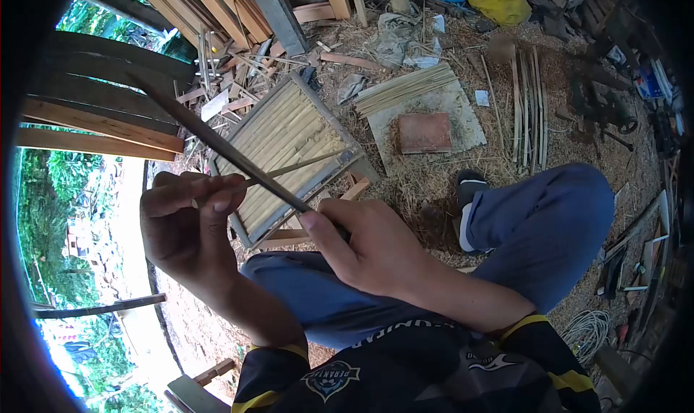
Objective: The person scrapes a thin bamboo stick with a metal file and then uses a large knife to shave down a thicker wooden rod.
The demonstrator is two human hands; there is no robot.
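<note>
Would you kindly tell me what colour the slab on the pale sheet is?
The slab is reddish-brown, best seen in the head view.

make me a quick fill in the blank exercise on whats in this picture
The left hand pinches a thin pale strip, while a long dark blade is held in the ____ hand.
In the picture, the slatted pale panel with a grey frame is to the ____ of the reddish rectangular block.
The black shirt has bright ____ bands on its sleeves.
Missing words: right; left; yellow.
</note>
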